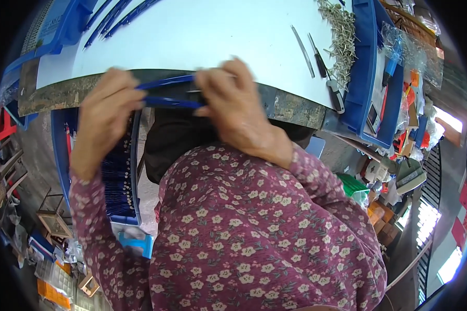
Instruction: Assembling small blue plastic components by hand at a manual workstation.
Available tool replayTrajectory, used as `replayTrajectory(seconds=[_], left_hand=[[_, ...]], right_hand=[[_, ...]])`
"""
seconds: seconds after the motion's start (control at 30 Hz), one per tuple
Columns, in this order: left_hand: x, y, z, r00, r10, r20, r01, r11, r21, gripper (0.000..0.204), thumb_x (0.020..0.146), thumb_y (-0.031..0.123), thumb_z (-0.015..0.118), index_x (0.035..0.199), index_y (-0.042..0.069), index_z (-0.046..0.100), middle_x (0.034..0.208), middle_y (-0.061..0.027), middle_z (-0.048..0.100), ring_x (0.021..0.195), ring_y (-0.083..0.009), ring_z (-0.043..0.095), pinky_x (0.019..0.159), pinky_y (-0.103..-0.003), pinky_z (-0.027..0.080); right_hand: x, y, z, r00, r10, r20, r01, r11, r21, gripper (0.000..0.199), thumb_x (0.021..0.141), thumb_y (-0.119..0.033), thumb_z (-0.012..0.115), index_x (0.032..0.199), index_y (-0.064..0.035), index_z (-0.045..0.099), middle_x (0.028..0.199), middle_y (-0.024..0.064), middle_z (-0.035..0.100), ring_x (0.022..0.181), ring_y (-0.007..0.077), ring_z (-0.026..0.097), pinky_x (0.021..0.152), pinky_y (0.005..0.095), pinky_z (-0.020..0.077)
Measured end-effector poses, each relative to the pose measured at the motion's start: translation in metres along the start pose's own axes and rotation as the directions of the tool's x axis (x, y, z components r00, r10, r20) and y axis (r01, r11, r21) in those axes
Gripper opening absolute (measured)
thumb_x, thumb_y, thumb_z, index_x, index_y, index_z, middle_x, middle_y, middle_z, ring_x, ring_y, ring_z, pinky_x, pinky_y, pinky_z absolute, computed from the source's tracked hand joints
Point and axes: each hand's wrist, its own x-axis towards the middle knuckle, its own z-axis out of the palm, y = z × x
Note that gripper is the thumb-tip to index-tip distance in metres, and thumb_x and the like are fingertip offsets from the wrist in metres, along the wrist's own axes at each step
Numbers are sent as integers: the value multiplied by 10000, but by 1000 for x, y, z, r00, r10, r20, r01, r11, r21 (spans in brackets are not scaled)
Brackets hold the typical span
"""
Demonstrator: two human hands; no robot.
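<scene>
Right now my right hand (238,103) is curled tight, fingers pinched over the near end of two thin blue strips (168,90), knuckles up, right at the front edge of the white tabletop (202,36). My left hand (106,106) is closed too, gripping the same blue strips at their other end, fingers wrapped around so the tips are hidden. The strips run between both hands, one above the other, slightly bowed, held just off the table's worn dark front edge (285,106). I think a small metal piece sits where the right fingers meet the strips, but it's too small to be sure.

Below the left hand, a blue tray (132,171) sits under table level, packed with more dark blue strips (117,181) lying side by side. Both forearms are in a maroon sleeve with a pale flower print (254,233), filling the lower middle of the view.

Further out on the tabletop: a heap of small metal pins (342,36) at the far right, two long thin metal rods (302,49) beside it, and a screwdriver with a dark shaft (324,70) lying next to them, well apart from my hands. More long blue strips (114,15) lie at the far left of the table. A blue bin (366,67) stands along the table's right side, with cluttered bags and boxes past it. Floor on the left shows crates and loose odds and ends.
</scene>
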Motion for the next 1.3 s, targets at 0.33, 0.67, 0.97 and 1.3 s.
replayTrajectory(seconds=[0.33,0.67,0.97,1.3], left_hand=[[1,16,2,1000,17,2,-17,999,28,131,648,-93,620,759,-48,570,800,-97,555,791,-220,548,659,-295,458],[11,14,19,998,49,49,-45,996,-82,143,644,-122,607,767,-64,563,812,-106,541,797,-233,540,636,-307,463],[-28,7,-28,981,-188,-52,190,982,22,184,653,-107,616,817,-29,591,836,-113,582,800,-251,567,698,-305,458],[41,23,43,985,129,115,-113,985,-130,194,599,-169,595,764,-71,565,784,-106,540,781,-231,552,603,-290,479]], right_hand=[[-8,-4,-17,999,-36,-28,34,998,-58,474,682,-100,681,1102,36,508,1021,121,477,998,301,415,923,411,348],[-20,1,-20,997,26,-75,-31,998,-58,496,635,-46,696,1095,33,530,1011,97,500,930,281,418,841,392,367],[28,-16,11,975,-197,-103,196,980,-20,379,666,-139,692,973,9,527,939,89,477,890,241,411,811,368,348],[-39,17,-45,989,92,-119,-103,990,-95,562,595,-37,731,1123,22,548,948,101,553,901,308,475,798,371,415]])
